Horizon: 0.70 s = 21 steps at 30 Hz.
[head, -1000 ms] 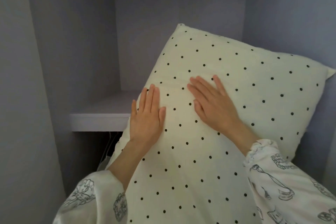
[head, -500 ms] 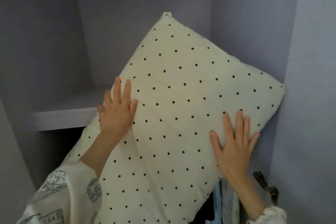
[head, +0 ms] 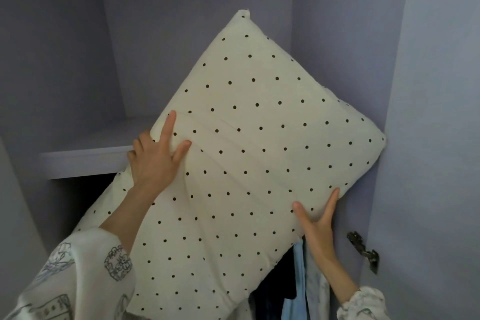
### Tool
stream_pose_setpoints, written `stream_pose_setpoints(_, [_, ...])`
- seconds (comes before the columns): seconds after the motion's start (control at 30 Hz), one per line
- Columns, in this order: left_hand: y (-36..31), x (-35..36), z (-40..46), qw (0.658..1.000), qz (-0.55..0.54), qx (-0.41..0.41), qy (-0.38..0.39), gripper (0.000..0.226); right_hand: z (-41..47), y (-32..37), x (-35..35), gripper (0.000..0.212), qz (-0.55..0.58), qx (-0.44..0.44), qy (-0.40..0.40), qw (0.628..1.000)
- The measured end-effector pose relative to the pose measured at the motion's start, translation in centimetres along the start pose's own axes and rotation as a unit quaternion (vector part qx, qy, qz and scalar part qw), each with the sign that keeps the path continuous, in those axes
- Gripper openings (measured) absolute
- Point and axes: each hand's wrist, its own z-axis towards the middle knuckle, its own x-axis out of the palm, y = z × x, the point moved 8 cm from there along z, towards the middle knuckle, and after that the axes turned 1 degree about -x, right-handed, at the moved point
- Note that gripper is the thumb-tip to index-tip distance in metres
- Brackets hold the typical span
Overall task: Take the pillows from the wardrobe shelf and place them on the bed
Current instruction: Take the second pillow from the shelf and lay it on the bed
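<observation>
The pillow point(head: 249, 153) leans tilted over the shelf point(head: 85, 161) edge; the left hand point(head: 155, 161) grips its left edge, the right hand point(head: 318, 223) holds its lower right edge.

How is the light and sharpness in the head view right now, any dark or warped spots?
Head view: dim, even, bluish light; the pillow and both hands, left hand and right hand, read sharp; the space under the shelf is near black; wide-angle bending tilts the wardrobe walls; no glare.

My single head-worn camera looks forward and slightly up, close into the wardrobe, level with its shelf point(head: 85, 161).
</observation>
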Motion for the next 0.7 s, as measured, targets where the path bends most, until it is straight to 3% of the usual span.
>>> stream_pose_setpoints(0.2, [1.3, -0.5, 1.0, 0.996, -0.028, 0.019, 0.079, 0.075, 0.0, 1.7, -0.3, 0.121, -0.006, -0.01, -0.015, 1.0])
stream_pose_setpoints(0.37, [4.3, 0.3, -2.6, 0.973, -0.186, -0.041, 0.131, 0.077, -0.8, 3.2, -0.9, 0.126, -0.041, -0.036, -0.001, 0.999])
stream_pose_setpoints(0.47, [5.8, 0.3, -5.2, 0.964, -0.208, -0.066, 0.151, 0.081, -1.1, 4.3, -1.1, 0.127, -0.055, -0.044, 0.011, 0.997])
stream_pose_setpoints(0.7, [7.9, -1.6, -11.4, 0.958, -0.216, -0.131, 0.134, 0.081, -2.3, 6.9, -1.4, 0.116, -0.08, -0.07, 0.045, 0.993])
